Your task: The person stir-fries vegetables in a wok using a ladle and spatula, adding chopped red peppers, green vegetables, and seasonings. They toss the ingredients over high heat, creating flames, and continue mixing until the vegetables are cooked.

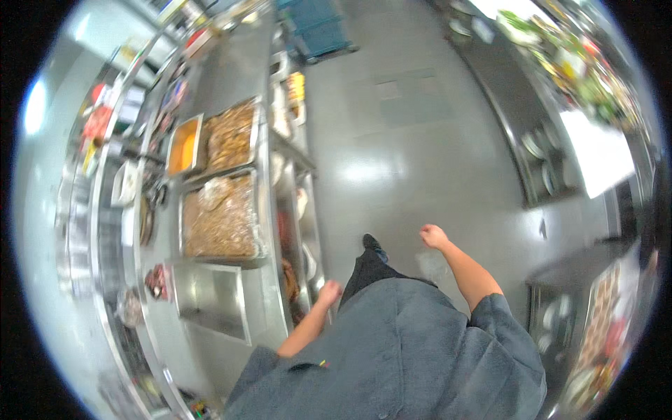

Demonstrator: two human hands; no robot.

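My left hand (329, 292) hangs beside the steel counter's lower shelf, its fingers curled in and nothing visible in them. Over the grey floor, my right hand (433, 236) is held out in front of my body in a loose fist, also with nothing visible in it. To my left on the steel counter (215, 336) lies a shallow metal pan (210, 296). Beyond it stand a large tray of brown food under plastic film (223, 220), another tray of browned pieces (233, 134) and a deep pan of orange liquid (185, 149).
Lower shelves (310, 231) hold food containers along the left counter. Blue crates (320, 29) stand at the far end of the aisle floor (388, 147). On the right, a dark counter (504, 94) bears plates and vegetables (598, 94); a lower unit (551, 315) stands nearer.
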